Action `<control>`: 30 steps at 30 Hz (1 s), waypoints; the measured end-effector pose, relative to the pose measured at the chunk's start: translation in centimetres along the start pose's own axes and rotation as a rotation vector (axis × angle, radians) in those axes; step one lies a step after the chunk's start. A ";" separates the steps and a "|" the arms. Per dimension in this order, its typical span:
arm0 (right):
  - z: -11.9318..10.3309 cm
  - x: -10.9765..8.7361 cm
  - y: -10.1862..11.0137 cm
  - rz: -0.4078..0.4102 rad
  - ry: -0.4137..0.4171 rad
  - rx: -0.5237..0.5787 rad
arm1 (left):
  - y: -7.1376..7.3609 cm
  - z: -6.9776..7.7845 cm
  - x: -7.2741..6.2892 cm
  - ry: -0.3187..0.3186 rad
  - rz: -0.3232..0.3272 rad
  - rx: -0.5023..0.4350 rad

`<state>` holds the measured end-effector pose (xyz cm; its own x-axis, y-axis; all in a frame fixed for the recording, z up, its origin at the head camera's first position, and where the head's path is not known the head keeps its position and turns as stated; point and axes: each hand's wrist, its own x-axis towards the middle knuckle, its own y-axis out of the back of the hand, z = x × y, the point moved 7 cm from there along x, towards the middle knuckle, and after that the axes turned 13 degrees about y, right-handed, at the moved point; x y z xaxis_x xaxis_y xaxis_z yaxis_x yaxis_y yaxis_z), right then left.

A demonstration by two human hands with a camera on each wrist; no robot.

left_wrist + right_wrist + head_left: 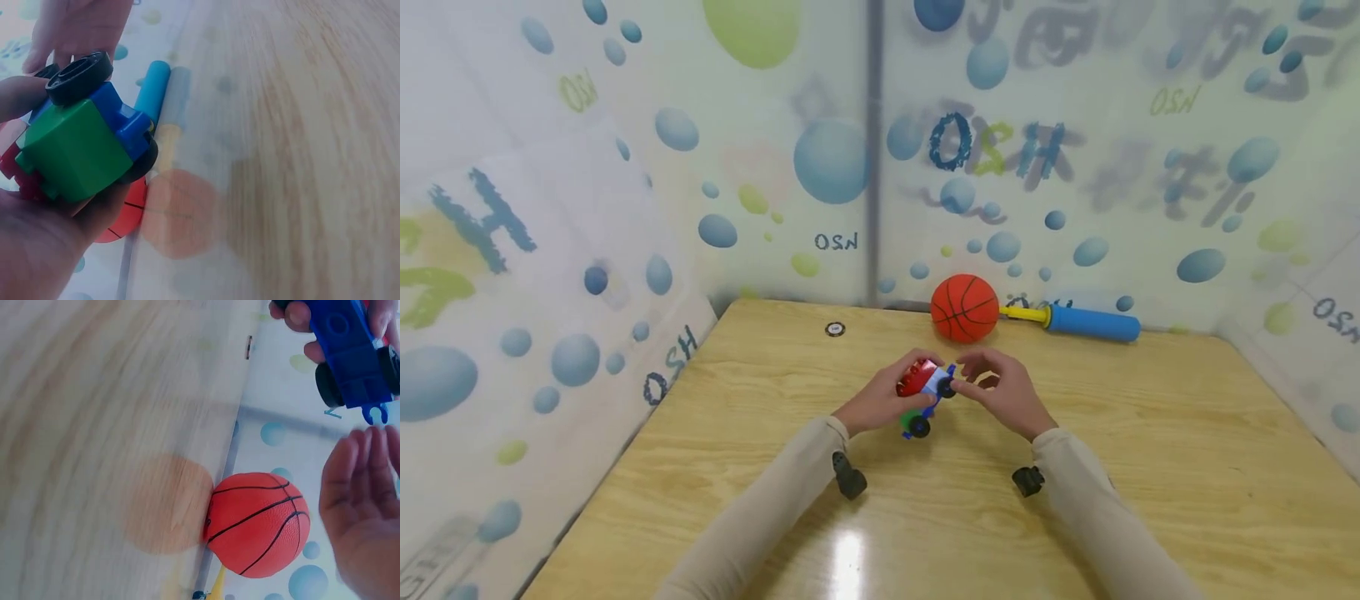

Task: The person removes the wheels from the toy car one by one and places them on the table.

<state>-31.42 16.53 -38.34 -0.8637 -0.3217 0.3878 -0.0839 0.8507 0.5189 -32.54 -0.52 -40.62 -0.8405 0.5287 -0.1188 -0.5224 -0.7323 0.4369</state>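
My left hand (878,402) grips a small toy vehicle (934,385) above the table, with fingers on its far side and thumb on the near side. The toy has a blue chassis (347,353), black wheels (80,78), a green block (75,147) at one end and a red part (916,377) partly covered by the hand. A small blue hook (375,414) sticks out from the other end. Just beyond that hook is my right hand (1009,394), its fingers loosely bent and nothing held; in the right wrist view a narrow gap separates the fingertips (359,436) from the hook.
A red toy basketball (965,308) stands at the back edge of the wooden table (760,358) by the wall. Right of it lies a blue hand pump (1093,323) with a yellow nozzle. A round black-and-white chip (835,329) lies at the back left. Bubble-printed panels enclose the table.
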 end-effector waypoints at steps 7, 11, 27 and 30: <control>-0.6 -0.2 -0.8 0.011 0.036 0.050 | 0.0 0.1 -0.1 -0.026 0.022 -0.029; -1.1 -0.2 -1.4 -0.006 0.076 0.078 | 0.0 0.1 -0.2 -0.016 0.042 -0.027; -1.7 0.4 -2.0 0.023 0.072 0.140 | -0.1 1.3 -0.3 -0.098 0.152 0.036; -1.5 0.5 -2.0 0.026 0.051 0.179 | -0.3 1.4 -0.3 -0.103 0.164 0.066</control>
<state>-30.95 14.09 -38.04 -0.8409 -0.3157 0.4395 -0.1530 0.9178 0.3664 -31.95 0.10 -39.49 -0.8925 0.4484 0.0491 -0.3664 -0.7841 0.5009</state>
